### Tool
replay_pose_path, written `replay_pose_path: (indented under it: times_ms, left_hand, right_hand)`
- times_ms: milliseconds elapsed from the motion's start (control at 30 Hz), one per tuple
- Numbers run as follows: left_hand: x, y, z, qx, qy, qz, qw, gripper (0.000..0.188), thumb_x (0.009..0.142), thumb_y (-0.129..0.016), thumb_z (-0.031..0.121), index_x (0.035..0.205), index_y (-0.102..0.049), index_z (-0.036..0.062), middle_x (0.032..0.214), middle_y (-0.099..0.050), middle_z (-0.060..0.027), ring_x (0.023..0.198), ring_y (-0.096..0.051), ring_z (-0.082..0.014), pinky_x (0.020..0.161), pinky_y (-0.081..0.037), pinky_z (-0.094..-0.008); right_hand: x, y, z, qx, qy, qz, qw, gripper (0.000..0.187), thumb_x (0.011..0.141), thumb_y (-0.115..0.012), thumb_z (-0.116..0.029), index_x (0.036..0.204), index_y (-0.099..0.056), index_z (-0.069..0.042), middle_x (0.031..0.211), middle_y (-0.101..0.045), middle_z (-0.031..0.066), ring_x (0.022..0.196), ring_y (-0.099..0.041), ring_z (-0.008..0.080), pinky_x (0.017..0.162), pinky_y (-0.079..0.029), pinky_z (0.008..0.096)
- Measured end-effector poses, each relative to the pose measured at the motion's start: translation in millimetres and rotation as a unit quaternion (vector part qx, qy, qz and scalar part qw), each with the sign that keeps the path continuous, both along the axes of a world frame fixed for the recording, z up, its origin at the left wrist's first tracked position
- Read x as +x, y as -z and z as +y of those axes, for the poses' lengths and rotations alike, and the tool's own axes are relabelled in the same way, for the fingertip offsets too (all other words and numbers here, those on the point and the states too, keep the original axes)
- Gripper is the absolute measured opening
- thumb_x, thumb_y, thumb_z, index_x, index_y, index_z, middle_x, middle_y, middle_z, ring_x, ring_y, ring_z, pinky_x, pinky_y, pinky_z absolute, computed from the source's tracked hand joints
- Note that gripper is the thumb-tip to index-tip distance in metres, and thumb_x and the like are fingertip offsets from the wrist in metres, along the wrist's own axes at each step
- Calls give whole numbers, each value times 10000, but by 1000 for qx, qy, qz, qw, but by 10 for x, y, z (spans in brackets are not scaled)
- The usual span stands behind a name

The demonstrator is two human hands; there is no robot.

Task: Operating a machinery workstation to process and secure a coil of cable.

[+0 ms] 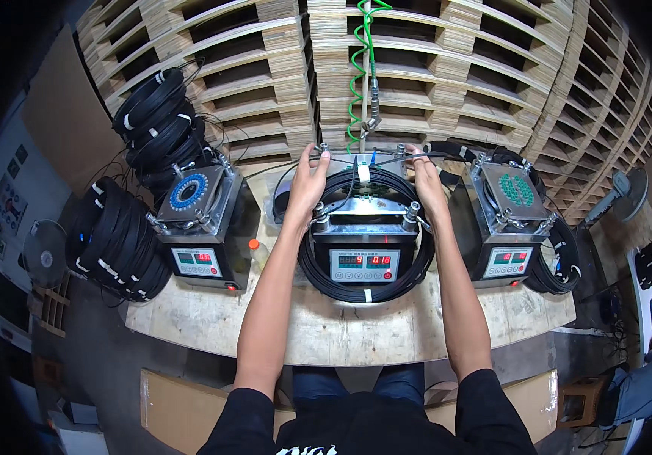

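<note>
My left hand [308, 182] and my right hand [427, 186] are at the back of the middle machine, one on each side. Between them runs a thin black cable [375, 161], and the fingers of both hands are closed on it beside the rear metal posts. A large coil of black cable [368, 294], tied with white bands, hangs around this machine and frames its lit red display [364, 262]. Blue-tipped and white ends stick up near the top of the coil. The exact grip of the fingertips is too small to make out.
A machine with a blue ring [189, 192] stands left, one with green pieces [516, 189] right. Stacked black cable coils [117, 243] rise at the left. An orange-capped bottle [256, 249] stands on the wooden table [341, 334]. A green spiral hose [357, 76] hangs before wooden pallets [447, 68].
</note>
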State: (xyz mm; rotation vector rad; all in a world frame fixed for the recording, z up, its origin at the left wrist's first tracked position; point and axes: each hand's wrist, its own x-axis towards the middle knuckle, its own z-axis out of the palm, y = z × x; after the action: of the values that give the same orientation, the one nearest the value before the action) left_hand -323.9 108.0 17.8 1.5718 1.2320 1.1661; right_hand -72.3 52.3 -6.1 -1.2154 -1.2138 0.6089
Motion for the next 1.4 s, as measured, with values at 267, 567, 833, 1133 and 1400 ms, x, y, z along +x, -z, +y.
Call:
replay_pose_path:
  times_ms: [267, 567, 833, 1133, 1400]
  left_hand:
    - [-40, -42, -41, -28, 32, -106, 993, 751, 1009, -407, 592, 1497, -356, 23, 1405, -513, -213, 1287, -503, -316, 1083, -360, -380]
    - [-23, 54, 64, -35, -41, -98, 994, 767, 1006, -393, 614, 1478, -367, 10, 1439, -472, -228, 1338, -448, -321, 1098, -340, -378]
    - [-51, -21, -26, -12, 51, -108, 993, 813, 991, -387, 654, 1521, -327, 39, 1401, -468, -119, 1058, -538, -187, 944, -419, -343]
    - [-16, 33, 14, -53, -27, -122, 991, 763, 999, -403, 628, 1436, -402, 3, 1290, -531, -163, 1108, -511, -241, 1027, -387, -359]
    - [-88, 34, 10, -80, 15, -211, 974, 804, 976, -401, 672, 1506, -326, 71, 1324, -540, -224, 1229, -532, -314, 953, -490, -419]
  right_hand:
    - [-88, -205, -141, -97, 117, 33, 988, 530, 1081, -274, -439, 1319, -593, -88, 1013, -658, 108, 800, -579, 151, 676, -463, 261]
    - [129, 68, 22, 5, 18, -4, 1000, 522, 1077, -304, -444, 1318, -588, -79, 1151, -646, 142, 859, -617, 151, 750, -478, 262]
    - [-55, -109, -111, -50, 56, 106, 992, 516, 1066, -325, -426, 1309, -578, -48, 1054, -641, 159, 783, -648, 186, 702, -519, 303]
    - [81, 26, 14, -45, 61, -43, 996, 502, 1080, -279, -404, 1301, -595, -83, 965, -642, 79, 832, -563, 147, 774, -438, 288]
    - [11, -80, -60, -66, 19, 103, 992, 532, 1077, -264, -473, 1382, -551, -147, 1068, -635, 82, 825, -606, 117, 705, -466, 247]
